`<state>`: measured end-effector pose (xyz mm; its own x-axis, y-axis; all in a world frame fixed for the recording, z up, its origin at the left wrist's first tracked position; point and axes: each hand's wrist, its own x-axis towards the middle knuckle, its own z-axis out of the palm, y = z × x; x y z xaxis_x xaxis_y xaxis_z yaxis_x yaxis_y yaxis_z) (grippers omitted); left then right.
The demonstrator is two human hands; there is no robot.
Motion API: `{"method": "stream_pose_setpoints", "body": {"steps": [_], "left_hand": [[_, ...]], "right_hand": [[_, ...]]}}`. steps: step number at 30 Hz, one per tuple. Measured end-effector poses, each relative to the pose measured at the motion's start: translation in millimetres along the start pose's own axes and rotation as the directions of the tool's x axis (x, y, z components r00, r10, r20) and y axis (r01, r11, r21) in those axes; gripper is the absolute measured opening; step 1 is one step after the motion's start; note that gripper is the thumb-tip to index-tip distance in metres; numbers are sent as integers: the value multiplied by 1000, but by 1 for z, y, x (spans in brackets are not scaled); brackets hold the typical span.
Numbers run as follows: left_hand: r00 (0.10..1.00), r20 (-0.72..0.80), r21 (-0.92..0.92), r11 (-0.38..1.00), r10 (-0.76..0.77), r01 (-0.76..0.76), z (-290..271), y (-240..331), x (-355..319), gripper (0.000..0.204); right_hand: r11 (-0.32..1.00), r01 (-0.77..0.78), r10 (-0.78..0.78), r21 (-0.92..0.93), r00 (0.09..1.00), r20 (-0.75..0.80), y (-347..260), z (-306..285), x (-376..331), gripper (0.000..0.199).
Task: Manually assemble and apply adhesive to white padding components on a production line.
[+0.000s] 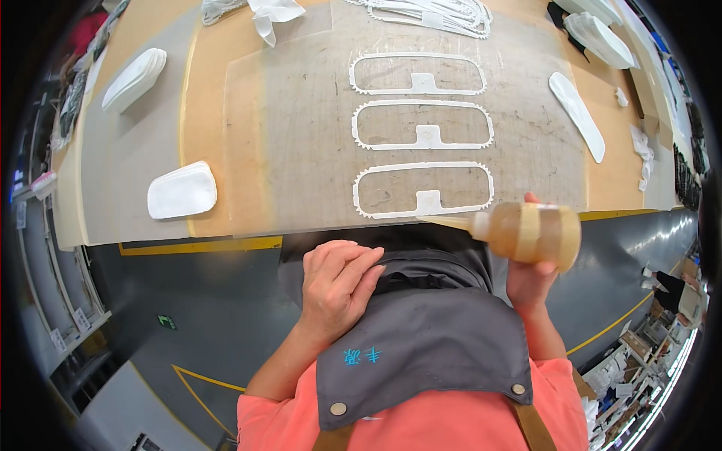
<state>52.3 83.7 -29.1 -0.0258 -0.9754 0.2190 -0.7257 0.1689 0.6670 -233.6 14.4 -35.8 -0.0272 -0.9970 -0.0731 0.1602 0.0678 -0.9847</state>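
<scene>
My right hand is wrapped round an amber squeeze bottle with pale tape bands, held on its side. Its long thin nozzle points left, the tip at the near edge of the closest white frame piece; I cannot tell whether they touch. This piece is a flat, rounded loop with toothed ends and a small square tab. Two similar white frame pieces lie in a row beyond it. My left hand hovers before the table edge, fingers drawn together, with nothing visible in them.
A stack of white frame pieces lies at the far side of the table. White pad stacks sit at left. A long white pad and more stacked pads are at right. Another person is far right.
</scene>
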Motion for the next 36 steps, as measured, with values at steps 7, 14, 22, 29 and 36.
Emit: {"method": "stream_pose_setpoints", "body": {"steps": [7, 14, 22, 29, 36], "left_hand": [[999, 12, -11, 999, -32, 32, 0, 1, -1, 28], [999, 16, -22, 999, -41, 41, 1, -1, 1, 28], [998, 14, -35, 998, -54, 54, 0, -4, -1, 30], [998, 3, -37, 997, -63, 63, -1, -7, -2, 30], [998, -8, -37, 997, -66, 65, -1, -12, -4, 30]], "right_hand": [[971, 147, -132, -188, 987, 93, 11, 5, 0, 115], [982, 157, -143, -110, 982, 125, 18, 7, 1, 115], [980, 184, -163, -72, 960, 229, 25, 16, 6, 113], [982, 191, -182, -2, 939, 290, 27, 30, 9, 112], [967, 254, -241, 14, 897, 371, 33, 38, 13, 113]]}}
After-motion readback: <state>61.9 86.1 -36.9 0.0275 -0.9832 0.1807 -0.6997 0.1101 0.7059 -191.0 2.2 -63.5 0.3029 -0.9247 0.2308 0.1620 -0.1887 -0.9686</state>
